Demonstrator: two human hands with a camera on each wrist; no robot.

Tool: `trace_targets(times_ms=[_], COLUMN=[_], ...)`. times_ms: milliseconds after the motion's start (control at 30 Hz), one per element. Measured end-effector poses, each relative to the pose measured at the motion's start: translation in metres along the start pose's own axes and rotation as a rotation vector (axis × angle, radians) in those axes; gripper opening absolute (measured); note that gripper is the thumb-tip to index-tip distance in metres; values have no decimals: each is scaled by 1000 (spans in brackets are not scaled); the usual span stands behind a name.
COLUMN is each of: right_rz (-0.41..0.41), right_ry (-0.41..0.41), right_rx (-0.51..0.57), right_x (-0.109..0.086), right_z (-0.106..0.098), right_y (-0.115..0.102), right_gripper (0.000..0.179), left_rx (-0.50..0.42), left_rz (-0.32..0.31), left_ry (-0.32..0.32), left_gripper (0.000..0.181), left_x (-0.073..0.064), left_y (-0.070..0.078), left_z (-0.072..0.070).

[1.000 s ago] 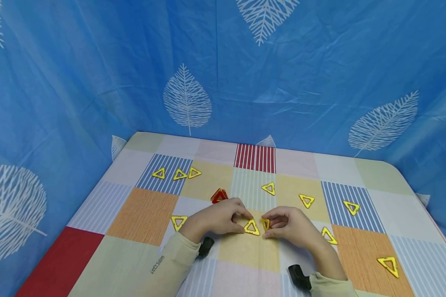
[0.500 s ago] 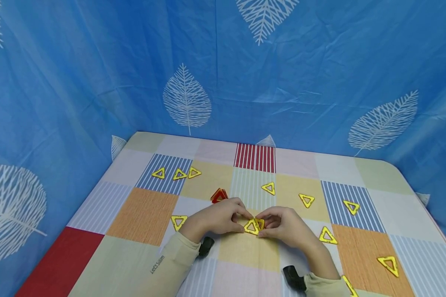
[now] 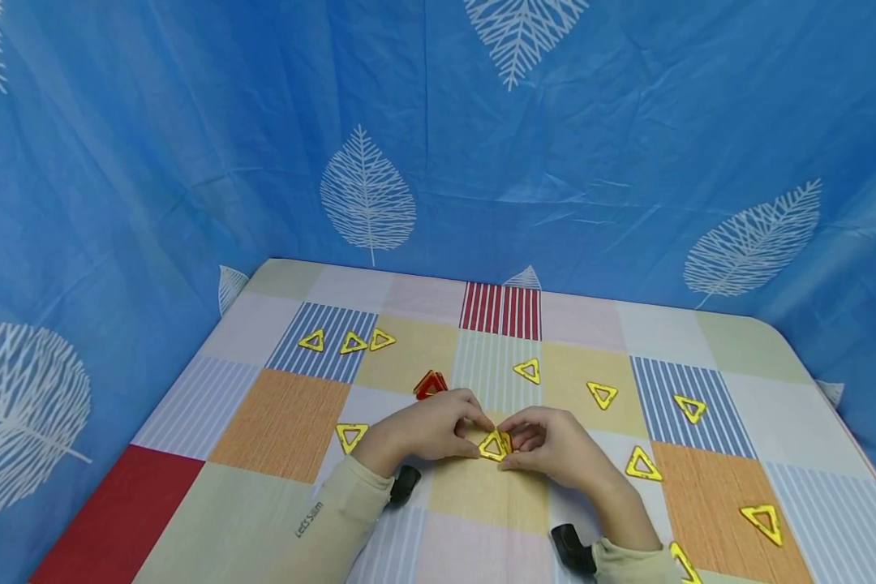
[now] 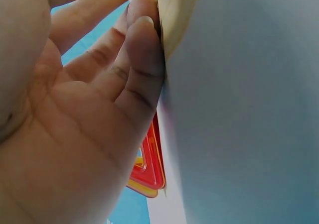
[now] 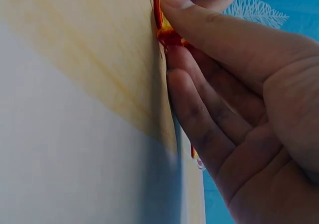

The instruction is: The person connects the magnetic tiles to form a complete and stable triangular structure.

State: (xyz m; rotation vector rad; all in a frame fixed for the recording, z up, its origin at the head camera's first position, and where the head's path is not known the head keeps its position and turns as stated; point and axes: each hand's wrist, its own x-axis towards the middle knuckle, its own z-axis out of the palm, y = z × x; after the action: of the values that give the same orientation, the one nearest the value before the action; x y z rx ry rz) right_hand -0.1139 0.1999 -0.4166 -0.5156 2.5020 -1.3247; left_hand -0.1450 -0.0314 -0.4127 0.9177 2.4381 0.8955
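In the head view, a yellow triangle tile, an open frame with a hollow middle, sits between both hands near the middle of the table. My left hand pinches its left side with thumb and fingers. From the right, my right hand pinches a second orange-yellow triangle tile, partly hidden behind the first. The right wrist view shows that tile's red-orange edge under the thumb. Just beyond the left hand stand several red triangle tiles, close together; the left wrist view catches one red tile past the palm.
Loose yellow triangles lie about the patchwork cloth: several at the back left, one triangle by the left forearm, and others to the right, such as a triangle near the right wrist. A blue leaf-print curtain closes off the back.
My right hand has moved left, bringing its tile up against the one at the left hand. A yellow triangle by the right sleeve has come into fuller view. The left hand keeps its place.
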Motion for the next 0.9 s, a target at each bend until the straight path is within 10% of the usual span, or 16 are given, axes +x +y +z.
trace_targets(times_ms=[600, 900], right_rz=[63, 89], right_ry=[1, 3], right_rx=[15, 38], right_x=[2, 0], right_z=[1, 1], right_y=[2, 1], right_gripper=[40, 40], left_rx=[-283, -342], left_rz=[95, -63], left_ry=[52, 142], left_gripper=[31, 29], left_x=[-31, -56], left_y=[-10, -30], left_z=[-52, -75])
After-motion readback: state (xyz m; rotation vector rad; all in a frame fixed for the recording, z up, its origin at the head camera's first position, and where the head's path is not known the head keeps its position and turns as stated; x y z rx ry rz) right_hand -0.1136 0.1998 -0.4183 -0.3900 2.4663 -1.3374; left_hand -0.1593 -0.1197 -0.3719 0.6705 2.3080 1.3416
